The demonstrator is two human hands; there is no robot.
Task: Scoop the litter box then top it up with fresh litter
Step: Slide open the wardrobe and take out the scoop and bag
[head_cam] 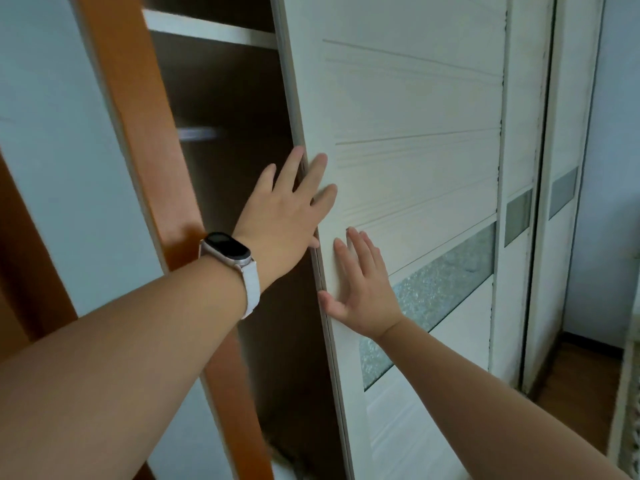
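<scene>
Both hands spread flat: left hand (289,216) at sliding door (415,140) edge, right hand (360,292) on its face, likely to push it.

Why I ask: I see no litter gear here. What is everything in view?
door: one, white, centre, part open
glass strip: one, frosted grey, across the door's lower half
second door: one, white, right of the first
wardrobe inside: one, dark brown, left of the door
shelf: one, white, top of the inside
frame: one, orange wood, left of the inside
wall: one, pale blue, far left
floor: one, brown wood, bottom right
litter gear: none visible
watch: one, black face, white strap, left wrist
left hand: one, fingers straight, on the door's edge
right hand: one, flat on the door's face, below the left
</scene>
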